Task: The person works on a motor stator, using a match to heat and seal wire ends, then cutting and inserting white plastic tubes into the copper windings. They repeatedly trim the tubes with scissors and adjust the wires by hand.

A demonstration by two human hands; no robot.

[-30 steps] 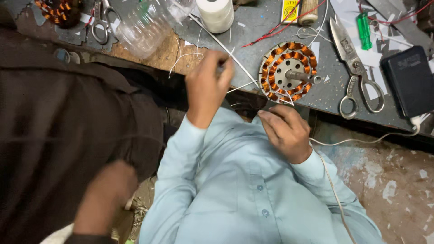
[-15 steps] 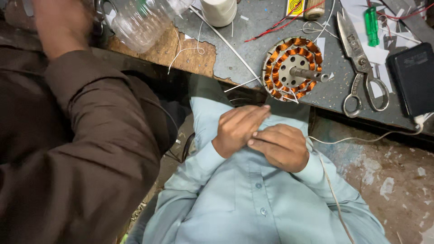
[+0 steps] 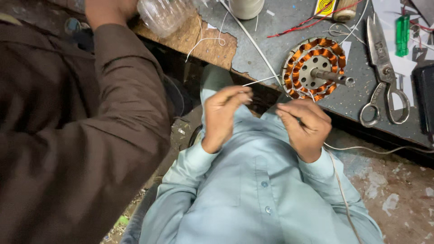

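Observation:
My left hand (image 3: 222, 118) is raised in front of my light blue shirt and pinches the end of a thin white sleeve (image 3: 260, 81) that runs up across the bench. My right hand (image 3: 306, 127) is beside it, a little apart, with its fingers closed on a thin wire (image 3: 312, 96) leading to the stator. The round stator (image 3: 313, 68), with orange copper coils and a steel shaft, lies on the grey bench (image 3: 271, 45) just above my right hand.
A person's brown sleeve (image 3: 77, 131) fills the left, with that person's hand (image 3: 106, 10) by a clear plastic bottle (image 3: 165, 16). Large scissors (image 3: 383, 77), a green tool (image 3: 402, 35), a white spool (image 3: 246, 7) and red wire (image 3: 307, 22) lie on the bench. A white cable (image 3: 375, 151) hangs below its edge.
My hands were clasped together at my chest; now they are apart and higher, the left pinching the white sleeve. The brown-sleeved arm has stretched up toward the bottle.

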